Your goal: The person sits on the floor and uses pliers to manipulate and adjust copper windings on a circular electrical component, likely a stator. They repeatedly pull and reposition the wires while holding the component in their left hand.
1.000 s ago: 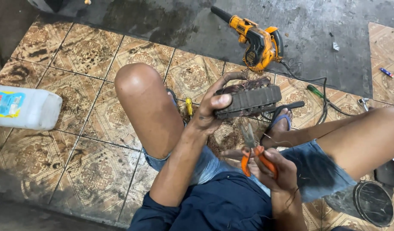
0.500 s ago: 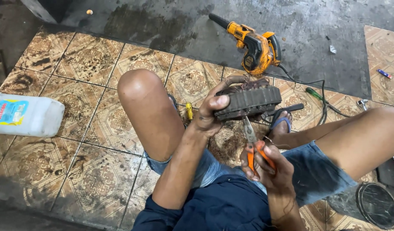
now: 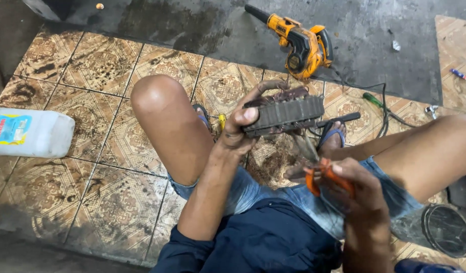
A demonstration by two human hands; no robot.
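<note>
**Hands working on a motor stator with orange-handled pliers**

Person sitting on a patterned tile floor (image 3: 66, 202), seen from above, knees spread apart. At the far left, a white plastic jug (image 3: 30, 132) is lying on its side on the tiles. Moving right, the left hand (image 3: 238, 134) is rising between the knees and gripping a dark, ribbed motor stator (image 3: 286, 115), thumb pressing on its near face and fingers curling over the top where reddish windings are showing. The stator is being held up off the floor, level with the knees. Below and just right of it, the right hand (image 3: 357, 189) is closing around the orange handles of a pair of pliers (image 3: 319, 172), whose blurred metal nose is pointing up toward the underside of the stator; whether it is touching cannot be told. Beyond the hands, a yellow and black power tool (image 3: 301, 43) is lying on the dark concrete, its cord trailing right past a green-handled screwdriver (image 3: 373, 100). At the lower right, a round dark tin (image 3: 445, 230) is standing beside the right thigh.
</note>
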